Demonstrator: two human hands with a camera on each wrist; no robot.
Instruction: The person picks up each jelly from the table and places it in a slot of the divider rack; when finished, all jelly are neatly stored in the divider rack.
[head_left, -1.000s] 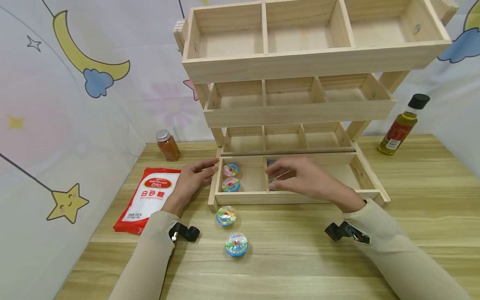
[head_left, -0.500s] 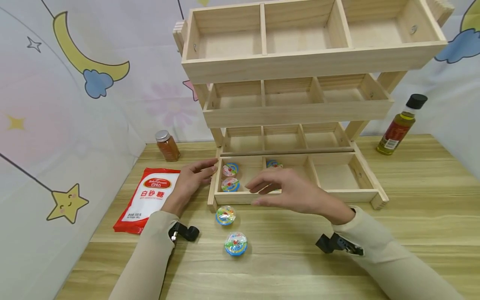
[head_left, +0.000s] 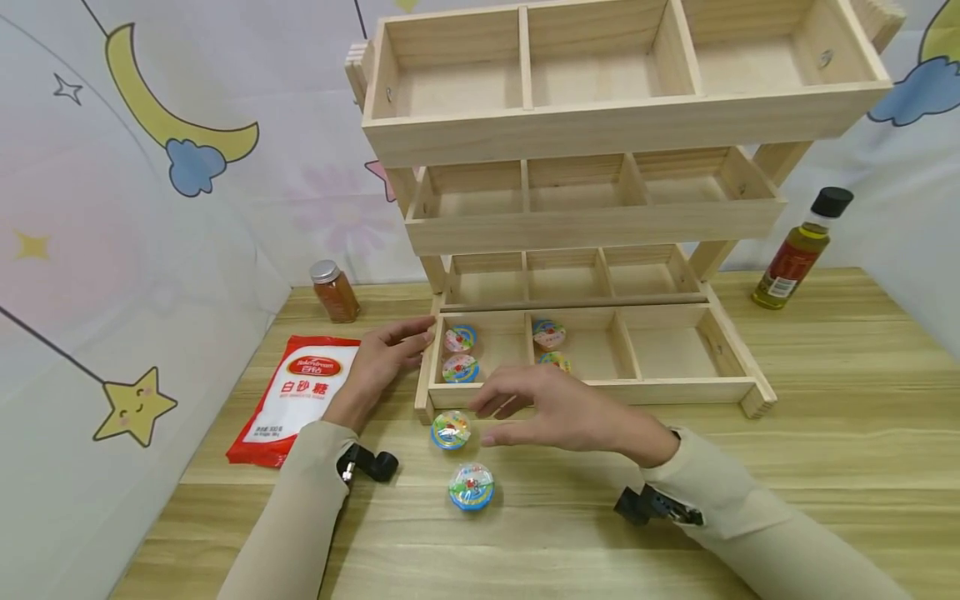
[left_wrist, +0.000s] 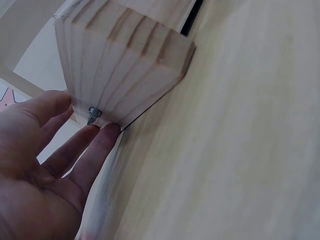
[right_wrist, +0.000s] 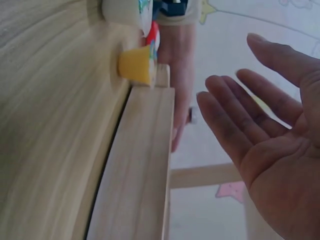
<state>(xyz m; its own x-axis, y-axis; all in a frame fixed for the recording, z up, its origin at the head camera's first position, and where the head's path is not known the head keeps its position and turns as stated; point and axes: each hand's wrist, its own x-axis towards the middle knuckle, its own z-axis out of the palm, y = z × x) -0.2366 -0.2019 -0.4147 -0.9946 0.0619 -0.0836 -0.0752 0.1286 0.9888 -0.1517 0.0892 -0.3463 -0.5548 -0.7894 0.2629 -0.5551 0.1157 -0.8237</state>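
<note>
Jelly cups (head_left: pixel 471 487): six, round; four racked, two on table (head_left: pixel 540 533)
Wooden rack (head_left: pixel 596 229): four trays, three compartments each
Right hand (head_left: pixel 558 412): spread
Left hand (head_left: pixel 384 358): spread, touching rack

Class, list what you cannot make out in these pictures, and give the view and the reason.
Head view: the near part of the front cup in the lowest middle compartment, hidden by the right grip.
Head view: fine print on the red-and-white bag, too small.
Right wrist view: part of the pale cup, cut off by the upper edge.
</note>
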